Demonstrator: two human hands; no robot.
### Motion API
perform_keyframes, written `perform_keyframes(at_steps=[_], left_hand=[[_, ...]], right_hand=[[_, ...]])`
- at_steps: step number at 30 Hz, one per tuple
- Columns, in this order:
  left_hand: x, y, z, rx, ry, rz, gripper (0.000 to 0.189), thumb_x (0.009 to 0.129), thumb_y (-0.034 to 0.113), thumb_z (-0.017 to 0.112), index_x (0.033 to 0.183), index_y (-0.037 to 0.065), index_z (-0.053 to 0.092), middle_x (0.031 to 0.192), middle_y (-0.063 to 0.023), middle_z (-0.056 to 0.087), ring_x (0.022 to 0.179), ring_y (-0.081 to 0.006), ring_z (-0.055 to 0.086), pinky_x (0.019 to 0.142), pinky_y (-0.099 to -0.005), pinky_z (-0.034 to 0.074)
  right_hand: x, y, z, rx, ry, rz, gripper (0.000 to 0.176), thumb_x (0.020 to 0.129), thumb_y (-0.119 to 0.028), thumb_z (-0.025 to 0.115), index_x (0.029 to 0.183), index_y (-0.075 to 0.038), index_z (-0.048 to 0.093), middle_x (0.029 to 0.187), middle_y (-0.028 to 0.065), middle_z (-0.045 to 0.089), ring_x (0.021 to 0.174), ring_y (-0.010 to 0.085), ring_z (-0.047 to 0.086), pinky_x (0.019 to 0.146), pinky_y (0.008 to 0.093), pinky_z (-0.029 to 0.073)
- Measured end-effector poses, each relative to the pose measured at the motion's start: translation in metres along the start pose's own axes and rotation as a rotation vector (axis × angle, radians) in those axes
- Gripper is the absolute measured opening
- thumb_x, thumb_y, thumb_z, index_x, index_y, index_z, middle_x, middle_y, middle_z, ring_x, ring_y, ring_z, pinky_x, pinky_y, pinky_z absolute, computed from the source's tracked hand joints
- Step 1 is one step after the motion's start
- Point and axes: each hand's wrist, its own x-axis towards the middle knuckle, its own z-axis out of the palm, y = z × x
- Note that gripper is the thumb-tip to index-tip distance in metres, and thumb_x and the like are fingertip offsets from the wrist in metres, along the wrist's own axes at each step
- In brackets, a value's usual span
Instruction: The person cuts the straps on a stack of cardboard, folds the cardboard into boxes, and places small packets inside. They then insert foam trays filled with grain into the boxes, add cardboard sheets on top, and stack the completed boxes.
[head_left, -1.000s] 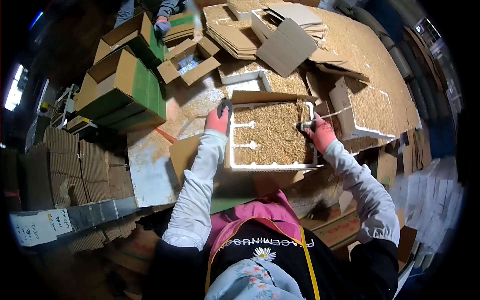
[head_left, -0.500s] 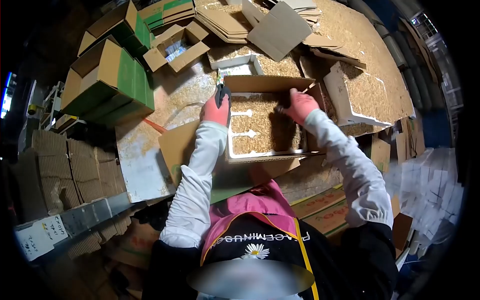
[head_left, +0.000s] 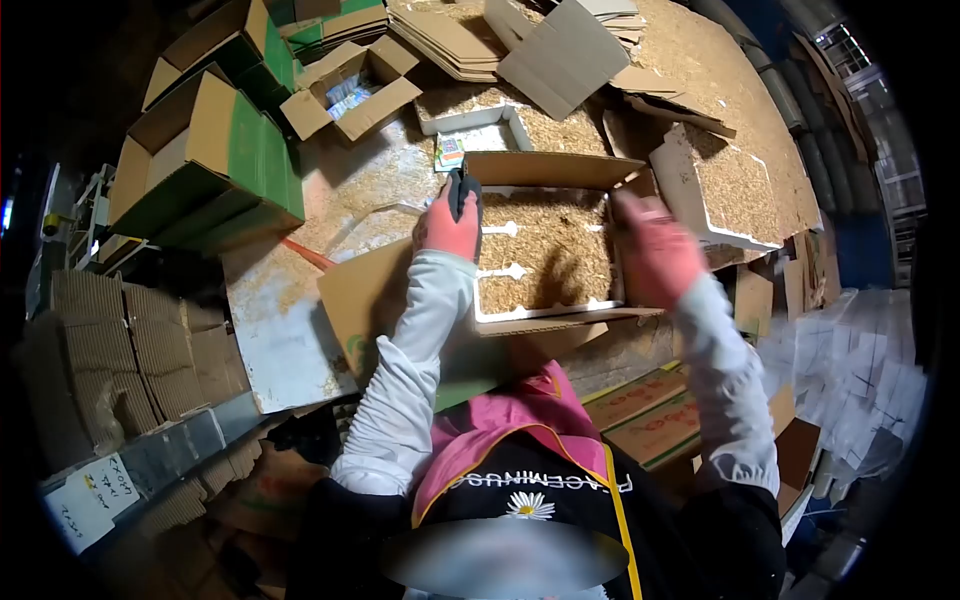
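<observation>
Head view: an open brown carton [head_left: 553, 170] stands on the desk [head_left: 275, 340] directly before the wearer, its rear flap upright and a further flap spread out to the left. Inside it sits a white foam tray [head_left: 548, 312] filled with loose shavings [head_left: 560, 262]; the front rim and two white prongs on the left show above the fill. The left hand [head_left: 450, 225], in a pink glove with black facing, is at the carton's left edge near the rear corner — fingers drawn narrow and closed on that edge. The right hand [head_left: 660, 250], similarly gloved, is at the right end of the carton and blurred; whether its fingers grip or merely touch cannot be told. Both forearms are covered by white sleeves [head_left: 395, 400]. Just behind the rear flap lies a small printed packet [head_left: 449, 152], beside a white foam frame [head_left: 462, 124]. To the right, a second foam block [head_left: 682, 185] stands with shavings on top. At the rear are a loose cardboard sheet [head_left: 563, 58] and stacked flat cardboard [head_left: 450, 38]; to the left of these, a smaller open carton [head_left: 380, 112] holds blue-and-white packets [head_left: 348, 97] — green-sided cartons [head_left: 262, 165] stand further left.
</observation>
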Motion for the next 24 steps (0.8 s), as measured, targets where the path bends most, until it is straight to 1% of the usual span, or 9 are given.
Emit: perform_keyframes(at_steps=[3,4,7,9,10,15,20,21,24], left_hand=[[-0.011,0.004,-0.005,0.03,0.048,-0.036,0.041,0.078,0.028,0.047,0.112,0.005,0.046,0.095,-0.0207,0.054,0.088,-0.0327,0.053,0.077,-0.0338,0.041],[-0.006,0.001,-0.01,0.051,0.083,0.016,0.041,0.078,0.028,0.048,0.111,0.004,0.047,0.095,-0.0203,0.054,0.088,-0.032,0.053,0.077,-0.0336,0.041],[0.017,-0.015,-0.019,-0.12,0.194,-0.133,0.033,0.074,0.025,0.055,0.098,0.003,0.056,0.086,-0.016,0.059,0.08,-0.0275,0.057,0.072,-0.0309,0.043],[0.081,-0.079,-0.003,-0.375,0.12,-0.15,0.029,0.073,0.024,0.057,0.093,0.003,0.058,0.08,-0.0148,0.06,0.075,-0.0264,0.058,0.068,-0.0297,0.044],[0.112,-0.093,0.006,-0.198,0.088,-0.094,0.034,0.071,0.027,0.059,0.097,0.005,0.056,0.083,-0.015,0.06,0.078,-0.0262,0.057,0.07,-0.0304,0.044],[0.211,-0.144,0.082,0.91,-0.072,-0.371,0.072,0.059,0.05,0.062,0.118,0.019,0.036,0.12,-0.0125,0.038,0.107,-0.0241,0.04,0.086,-0.0342,0.034],[0.222,-0.167,0.097,0.926,0.089,-0.324,0.061,0.053,0.044,0.068,0.105,0.018,0.051,0.105,-0.0103,0.05,0.103,-0.0218,0.043,0.082,-0.0357,0.037],[0.228,-0.176,0.094,0.681,0.114,-0.312,0.038,0.054,0.034,0.071,0.083,0.013,0.06,0.082,-0.0094,0.058,0.083,-0.0202,0.055,0.071,-0.0327,0.043],[0.219,-0.168,0.065,0.33,0.023,-0.127,0.025,0.051,0.02,0.074,0.067,0.008,0.059,0.063,-0.0068,0.059,0.057,-0.0198,0.056,0.056,-0.0284,0.044]], right_hand=[[0.048,-0.018,0.068,-0.141,-0.059,-0.102,0.043,0.072,-0.007,0.043,0.112,0.004,0.035,0.095,0.0267,0.048,0.073,0.0303,0.056,0.061,0.0343,0.046],[0.053,-0.034,0.069,-0.074,-0.014,-0.342,0.04,0.072,-0.008,0.043,0.111,0.002,0.037,0.094,0.0245,0.049,0.07,0.0285,0.056,0.06,0.034,0.046],[0.045,-0.055,-0.006,0.108,0.043,-0.594,0.036,0.071,-0.008,0.045,0.107,-0.003,0.04,0.084,0.016,0.053,0.063,0.0242,0.056,0.054,0.0336,0.045],[0.097,-0.005,-0.031,0.288,0.178,-0.351,0.022,0.074,-0.013,0.05,0.094,-0.004,0.05,0.069,0.0129,0.055,0.058,0.0272,0.054,0.048,0.0333,0.043],[0.145,0.04,-0.011,0.358,0.557,-0.342,0.019,0.074,-0.017,0.053,0.087,-0.003,0.053,0.072,0.0139,0.057,0.06,0.0273,0.056,0.051,0.0313,0.045],[0.297,0.198,0.129,1.395,-0.04,0.631,0.024,0.075,-0.027,0.06,0.076,-0.004,0.053,0.061,0.0047,0.053,0.044,0.0159,0.051,0.037,0.0288,0.041],[0.339,0.192,0.182,1.977,0.188,0.222,0.016,0.077,-0.014,0.056,0.089,-0.004,0.054,0.059,0.0006,0.051,0.045,0.0101,0.049,0.039,0.0209,0.038],[0.34,0.189,0.178,1.971,0.319,0.333,0.011,0.077,-0.009,0.055,0.086,-0.002,0.055,0.058,0.0003,0.05,0.044,0.0093,0.046,0.04,0.0199,0.038],[0.313,0.187,0.14,1.692,0.362,0.233,0.009,0.075,-0.005,0.056,0.082,0.0,0.056,0.063,0.0024,0.054,0.047,0.0097,0.049,0.044,0.0196,0.041]])
